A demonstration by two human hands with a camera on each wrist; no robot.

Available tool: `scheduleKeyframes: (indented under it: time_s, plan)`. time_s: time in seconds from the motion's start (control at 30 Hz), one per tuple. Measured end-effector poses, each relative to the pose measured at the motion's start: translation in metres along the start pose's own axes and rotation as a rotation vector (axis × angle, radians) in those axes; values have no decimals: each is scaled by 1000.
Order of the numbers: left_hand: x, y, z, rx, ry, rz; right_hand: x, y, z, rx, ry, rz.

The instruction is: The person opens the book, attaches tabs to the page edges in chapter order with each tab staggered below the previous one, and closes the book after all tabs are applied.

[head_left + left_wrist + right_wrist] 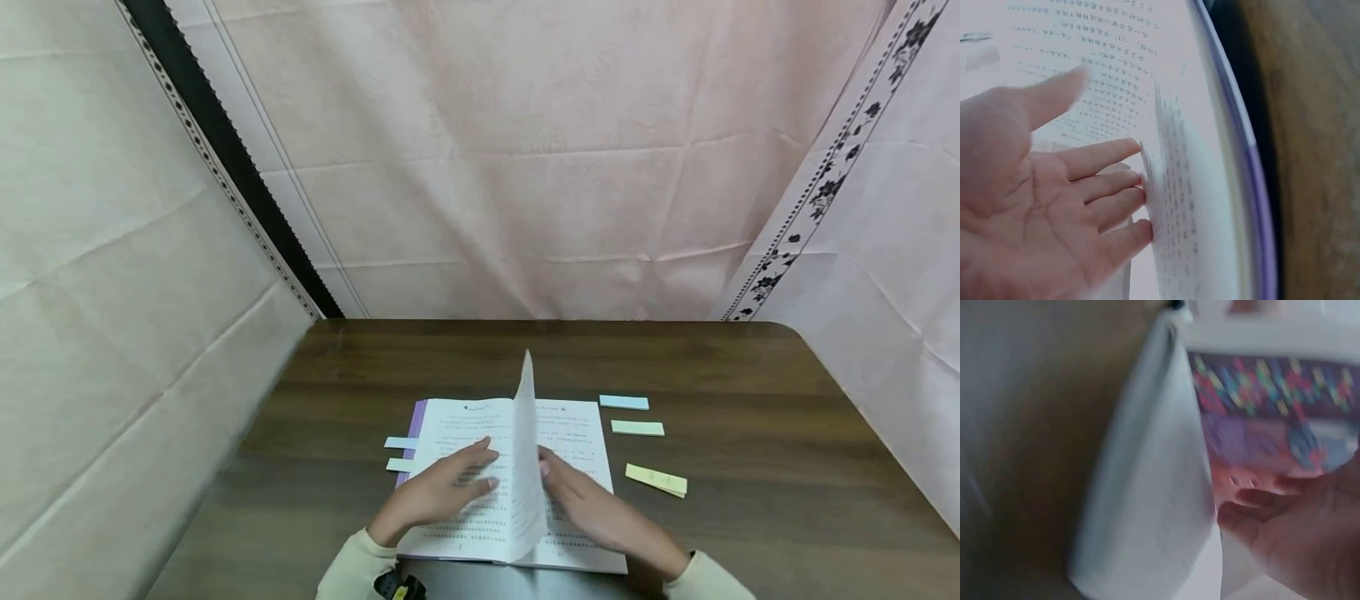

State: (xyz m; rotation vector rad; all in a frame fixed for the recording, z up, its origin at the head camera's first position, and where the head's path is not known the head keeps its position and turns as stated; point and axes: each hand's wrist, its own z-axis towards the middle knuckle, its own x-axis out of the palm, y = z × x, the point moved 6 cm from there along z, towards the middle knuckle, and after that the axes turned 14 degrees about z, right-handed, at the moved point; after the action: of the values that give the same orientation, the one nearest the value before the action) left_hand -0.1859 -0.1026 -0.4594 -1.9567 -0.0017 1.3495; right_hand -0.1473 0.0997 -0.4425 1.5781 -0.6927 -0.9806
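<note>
An open book (457, 533) with printed text and a purple cover edge lies on the table. One page (528, 467) stands nearly upright along its middle. My left hand (448, 490) is over the left-hand page, thumb and fingers spread; in the left wrist view its straight fingertips (1132, 147) meet the printed paper near the fold. On the other side of the raised page is my right hand (585, 500), its fingertips at that sheet. The blurred right wrist view shows its extended fingers (1254, 512) against a page with a colourful picture (1272, 425).
Blue (624, 402), green (637, 428) and yellow paper strips (656, 480) lie to the right of the book. Two pale tabs (400, 464) stick out from its left edge. The brown wooden table (750, 433) meets pale hanging cloth (487, 167) at the back and sides.
</note>
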Motion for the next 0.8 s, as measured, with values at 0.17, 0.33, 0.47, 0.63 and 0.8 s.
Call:
scheduleKeyframes:
  time_s: [0.17,0.33,0.47,0.63,0.8]
  plan:
    - [-11,6,-1,-51,-78,-180,31,-7,0,-17,42,-168]
    - [-28,16,-6,-137,-161,-374,48,-11,1,-15,122,-361]
    - [-43,27,-15,-219,-174,-330,51,-11,1,-9,159,-421]
    - [-55,39,-25,-260,-194,-146,51,-11,0,-9,186,-401]
    - [-52,52,-28,-335,-204,87,48,-11,0,-6,216,-429]
